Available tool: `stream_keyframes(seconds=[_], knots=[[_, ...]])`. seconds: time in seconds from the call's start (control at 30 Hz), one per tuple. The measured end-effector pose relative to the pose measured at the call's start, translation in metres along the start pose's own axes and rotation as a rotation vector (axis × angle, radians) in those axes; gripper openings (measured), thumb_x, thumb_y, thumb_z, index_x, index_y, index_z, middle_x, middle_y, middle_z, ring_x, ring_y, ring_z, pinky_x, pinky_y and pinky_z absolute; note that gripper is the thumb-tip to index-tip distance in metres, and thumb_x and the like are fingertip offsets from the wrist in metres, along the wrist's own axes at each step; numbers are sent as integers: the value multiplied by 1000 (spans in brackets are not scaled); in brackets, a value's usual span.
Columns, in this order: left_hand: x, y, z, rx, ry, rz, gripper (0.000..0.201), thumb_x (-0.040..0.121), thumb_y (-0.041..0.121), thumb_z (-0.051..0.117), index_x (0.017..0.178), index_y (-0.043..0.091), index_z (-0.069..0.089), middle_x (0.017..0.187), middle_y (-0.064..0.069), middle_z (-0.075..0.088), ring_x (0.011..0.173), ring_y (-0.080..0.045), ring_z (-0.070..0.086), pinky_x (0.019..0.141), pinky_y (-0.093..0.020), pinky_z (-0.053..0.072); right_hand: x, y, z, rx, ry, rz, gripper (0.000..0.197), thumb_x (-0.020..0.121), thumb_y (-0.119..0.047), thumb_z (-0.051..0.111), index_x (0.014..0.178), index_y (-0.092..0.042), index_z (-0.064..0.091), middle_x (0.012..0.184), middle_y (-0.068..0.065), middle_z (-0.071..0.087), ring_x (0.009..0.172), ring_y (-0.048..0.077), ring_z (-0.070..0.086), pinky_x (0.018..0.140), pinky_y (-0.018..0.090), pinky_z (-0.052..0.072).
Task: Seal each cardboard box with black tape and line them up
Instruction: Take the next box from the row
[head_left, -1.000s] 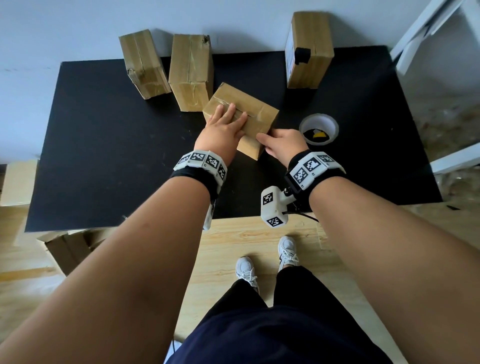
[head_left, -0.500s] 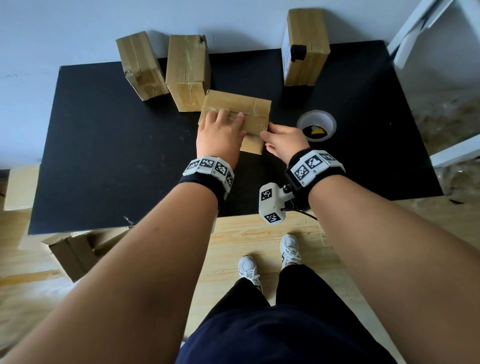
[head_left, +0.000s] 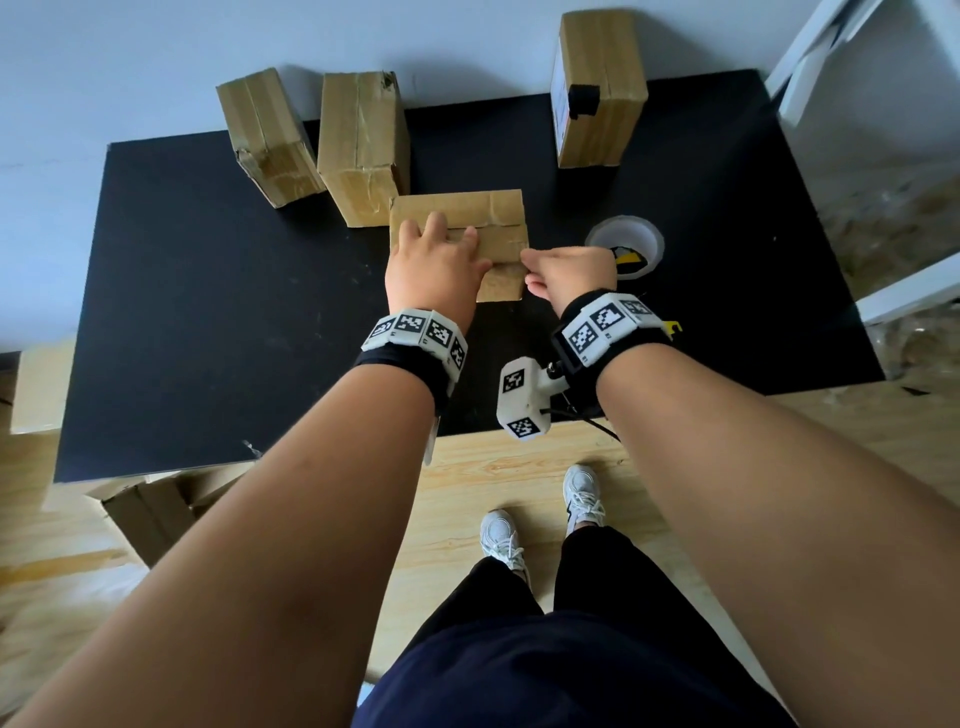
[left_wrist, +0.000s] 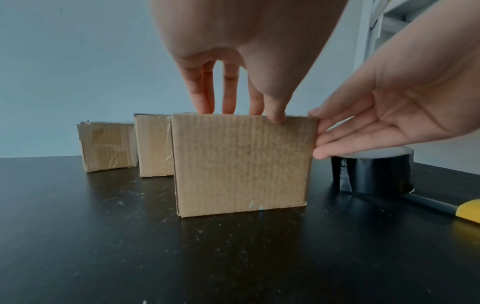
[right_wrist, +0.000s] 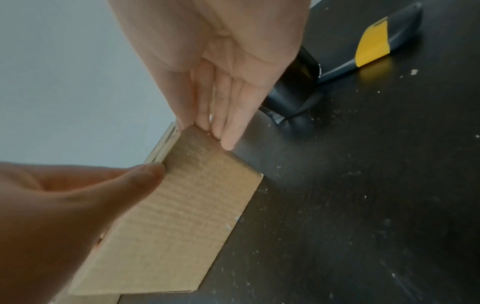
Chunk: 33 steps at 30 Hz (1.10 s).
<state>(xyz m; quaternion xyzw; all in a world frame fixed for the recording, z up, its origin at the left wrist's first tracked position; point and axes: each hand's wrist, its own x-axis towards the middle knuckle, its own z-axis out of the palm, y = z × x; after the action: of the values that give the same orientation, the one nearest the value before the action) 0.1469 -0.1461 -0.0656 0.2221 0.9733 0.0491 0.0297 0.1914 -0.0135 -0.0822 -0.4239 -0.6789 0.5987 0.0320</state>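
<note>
A plain cardboard box (head_left: 467, 215) stands mid-table on the black table (head_left: 208, 312), its sides square to the table's edge. My left hand (head_left: 436, 265) lies on its top with straight fingers (left_wrist: 228, 96), the thumb at the near upper edge. My right hand (head_left: 563, 270) touches the box's right side with straight fingertips (left_wrist: 327, 135). In the right wrist view the box (right_wrist: 182, 205) fills the lower left. A black tape roll (head_left: 626, 241) sits just right of my right hand. At back right stands a box (head_left: 597, 88) with a black tape strip on it.
Two more cardboard boxes (head_left: 267, 135) (head_left: 361, 145) stand at the back left, the nearer one almost touching the held box. A yellow-and-grey utility knife (left_wrist: 467, 211) lies by the tape roll. Flattened cardboard (head_left: 145, 514) sits on the floor under the table's left front corner.
The middle box has turned from lying diagonal to square with the table's edge. Both hands stayed on it, the left on top and the right at its right side.
</note>
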Motion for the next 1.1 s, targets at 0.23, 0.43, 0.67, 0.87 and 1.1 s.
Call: stream_keyframes(seconds=[0.23,0.43,0.67,0.87,1.1], knots=[[0,0,2,5,-5,-6,47,96,48,43,139,28,45,131,-5,44,120,-31,38,98,-38,40,-3,-7,3,-196,35,-77,21,80,-33,73,78,-12,74,78,1,71,76,16,66,74,29,53],[-1,0,1,-9,0,-8,47,96,48,43,138,28,45,129,-4,44,119,-30,38,97,-37,40,5,-9,4,-148,50,14,26,80,-27,72,57,-21,62,70,-3,68,78,15,68,65,24,50],[-3,5,0,-41,6,-34,44,96,45,45,136,27,48,131,-5,43,122,-30,36,98,-40,42,3,-7,-2,-244,42,-151,12,85,-17,66,76,-13,74,82,5,72,82,22,70,81,38,58],[-10,12,-3,-66,33,-43,37,95,38,49,127,21,54,129,-6,43,122,-27,38,96,-42,44,-2,-4,-37,-479,93,-351,20,95,-19,54,101,-14,72,98,1,71,90,18,65,77,29,52],[-8,39,-14,-114,40,-5,29,93,20,47,120,17,58,124,-6,47,118,-26,41,89,-39,44,7,-7,-88,-777,106,-376,27,92,-6,48,109,-12,69,115,9,64,106,27,60,86,33,50]])
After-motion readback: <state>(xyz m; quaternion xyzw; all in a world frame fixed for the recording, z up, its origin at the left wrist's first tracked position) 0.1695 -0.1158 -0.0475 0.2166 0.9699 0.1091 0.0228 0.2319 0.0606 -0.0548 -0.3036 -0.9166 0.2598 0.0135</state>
